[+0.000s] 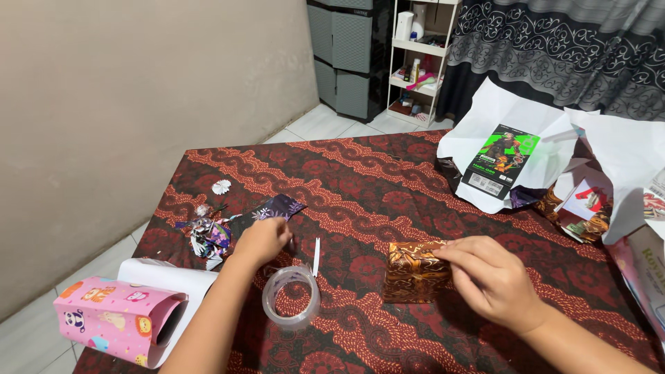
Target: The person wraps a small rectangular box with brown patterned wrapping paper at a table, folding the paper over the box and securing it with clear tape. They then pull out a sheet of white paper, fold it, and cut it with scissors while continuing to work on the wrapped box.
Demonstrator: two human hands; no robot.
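Observation:
A small box wrapped in brown and orange patterned paper (413, 271) lies on the dark red patterned cloth (360, 180). My right hand (489, 277) rests on the box's right top edge, fingers pinching the paper. My left hand (262, 240) hovers over the cloth to the left, fingers curled, just above a clear tape roll (291, 296). A white strip (316, 256) lies beside the roll. What the left fingers hold is hidden.
A pink cartoon-print paper roll (118, 318) lies at the near left. Shiny paper scraps (208, 232) and a dark purple scrap (271, 210) lie beyond my left hand. White paper with a green-and-black box (501, 161) and other wrappings sit far right.

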